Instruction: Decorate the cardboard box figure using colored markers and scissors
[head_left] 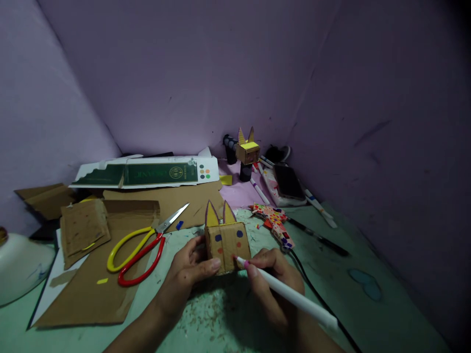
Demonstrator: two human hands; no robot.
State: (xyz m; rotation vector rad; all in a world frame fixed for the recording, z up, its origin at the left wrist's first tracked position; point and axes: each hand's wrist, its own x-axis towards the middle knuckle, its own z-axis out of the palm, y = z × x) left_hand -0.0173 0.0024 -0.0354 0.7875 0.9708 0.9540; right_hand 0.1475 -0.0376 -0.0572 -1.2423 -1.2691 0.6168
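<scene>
A small cardboard box point(230, 238) with two pointed yellow ears, dark eye spots and orange cheek dots is tilted up above the table. My left hand point(191, 269) grips it from the left side, thumb on its front face. In my right hand point(277, 279) is a white marker point(298, 296) with a pink end, its tip touching the lower right of the box face beside a small red mark. Scissors point(147, 250) with one yellow and one red handle lie open on cardboard, left of my left hand.
Cardboard sheets point(88, 299) and a green-white printed carton point(154, 172) cover the left and back. A second eared box point(248, 154) stands behind. A patterned glue gun point(274, 220) with a black cable point(316, 296), a phone point(289, 181) and markers point(320, 208) lie right. Purple walls enclose the table.
</scene>
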